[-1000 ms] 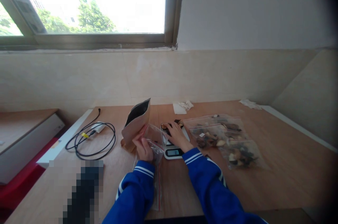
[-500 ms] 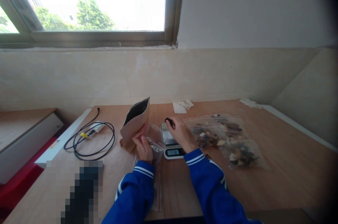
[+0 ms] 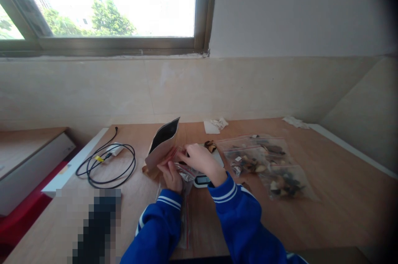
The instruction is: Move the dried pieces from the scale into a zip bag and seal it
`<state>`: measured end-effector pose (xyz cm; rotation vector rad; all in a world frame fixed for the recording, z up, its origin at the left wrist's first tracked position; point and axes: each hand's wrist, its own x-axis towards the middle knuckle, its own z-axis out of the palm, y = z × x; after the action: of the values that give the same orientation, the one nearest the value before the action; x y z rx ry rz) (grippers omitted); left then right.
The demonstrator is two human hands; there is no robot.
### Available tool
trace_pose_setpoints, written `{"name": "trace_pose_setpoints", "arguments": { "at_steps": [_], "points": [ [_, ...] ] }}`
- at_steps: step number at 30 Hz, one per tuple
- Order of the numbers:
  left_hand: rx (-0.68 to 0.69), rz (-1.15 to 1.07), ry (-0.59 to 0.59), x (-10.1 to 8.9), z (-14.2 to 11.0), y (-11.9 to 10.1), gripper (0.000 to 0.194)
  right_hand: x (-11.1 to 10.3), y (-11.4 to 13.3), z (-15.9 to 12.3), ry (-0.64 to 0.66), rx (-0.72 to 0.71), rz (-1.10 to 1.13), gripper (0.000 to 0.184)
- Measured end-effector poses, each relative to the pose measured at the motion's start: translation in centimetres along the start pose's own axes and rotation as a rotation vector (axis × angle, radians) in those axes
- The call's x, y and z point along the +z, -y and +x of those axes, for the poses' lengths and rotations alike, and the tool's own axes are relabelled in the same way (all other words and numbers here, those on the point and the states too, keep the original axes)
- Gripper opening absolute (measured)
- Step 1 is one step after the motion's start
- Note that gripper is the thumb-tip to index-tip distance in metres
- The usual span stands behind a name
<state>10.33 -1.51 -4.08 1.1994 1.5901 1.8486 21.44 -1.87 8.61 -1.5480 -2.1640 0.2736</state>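
My left hand (image 3: 171, 177) pinches the edge of a clear zip bag (image 3: 178, 154) with a red seal line, holding its mouth up. My right hand (image 3: 203, 161) reaches across to that mouth, its fingertips closed on a small dark dried piece (image 3: 185, 153), mostly hidden by the fingers. Under my right wrist lies a small digital scale (image 3: 200, 180), its display partly covered. A brown dried piece (image 3: 210, 146) rests toward the scale's far end. Just behind my left hand stands a brown paper pouch (image 3: 158, 157), its dark mouth gaping.
Zip bags of dried pieces (image 3: 284, 183) lie to the right. On the left are a coiled black cable (image 3: 88, 179) and a white adapter (image 3: 115, 149). Crumpled tissue (image 3: 220, 123) sits near the wall. Another flat zip bag (image 3: 184, 231) lies below my left hand.
My right hand has moved left from above the scale to the zip bag's mouth, carrying the dark piece. A brown piece on the scale is now visible. My left hand stays nearly still.
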Motion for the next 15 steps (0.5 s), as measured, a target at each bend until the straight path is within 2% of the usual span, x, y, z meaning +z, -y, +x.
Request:
{"name": "trace_pose_setpoints", "arguments": {
  "at_steps": [5, 11, 13, 15],
  "points": [
    [0.031, -0.029, -0.003, 0.2, 0.0, 0.2, 0.033, 0.0, 0.8, 1.2, -0.059, 0.033, 0.069, 0.037],
    [-0.110, -0.022, 0.001, 0.1, 0.2, -0.6, 0.042, 1.2, 1.6, 1.7, -0.121, 0.013, 0.181, 0.034],
    [-0.120, -0.013, -0.005, 0.0, 0.3, -0.6, 0.042, 1.1, 1.2, 1.4, -0.158, 0.002, 0.280, 0.032],
    [-0.054, -0.028, 0.021, -0.1, 0.5, -0.5, 0.041, 1.0, 0.0, 1.2, -0.256, -0.029, 0.385, 0.032]
  ]
}}
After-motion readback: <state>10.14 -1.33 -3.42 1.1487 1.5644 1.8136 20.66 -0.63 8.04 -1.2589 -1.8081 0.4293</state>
